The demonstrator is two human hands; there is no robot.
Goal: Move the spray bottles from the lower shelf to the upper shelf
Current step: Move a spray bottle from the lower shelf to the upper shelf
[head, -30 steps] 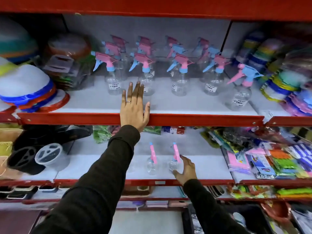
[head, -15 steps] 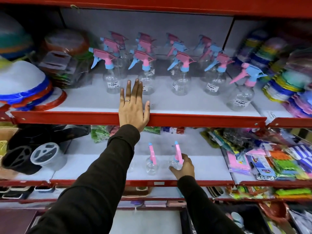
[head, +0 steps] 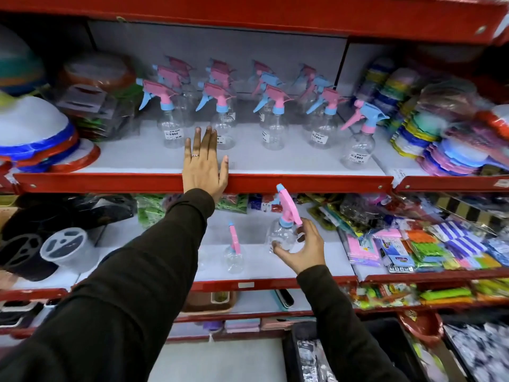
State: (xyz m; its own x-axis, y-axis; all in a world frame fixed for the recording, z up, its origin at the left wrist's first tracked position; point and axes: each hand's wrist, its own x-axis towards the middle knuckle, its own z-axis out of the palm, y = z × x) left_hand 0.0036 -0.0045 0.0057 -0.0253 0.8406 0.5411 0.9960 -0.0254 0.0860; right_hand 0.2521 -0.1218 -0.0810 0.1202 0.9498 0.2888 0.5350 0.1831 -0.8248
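Head view, right hand: the right hand curls around the clear body of a spray bottle, thumb under one side, fingers round the other, just below the blue collar; the grip looks loose rather than tight.
Head view, held bottle: tilted, its pink trigger head pointing up toward the red lip of the upper shelf; whether its base is off the lower shelf I cannot tell.
Head view, second bottle: another spray bottle stands upright on the lower shelf, just left of the right hand, untouched by either hand.
Head view, left hand: the left hand lies flat and fully spread over the upper shelf's front edge, holding nothing.
Head view, upper shelf stock: rows of spray bottles stand behind the left hand's fingertips, the nearest just beyond them.
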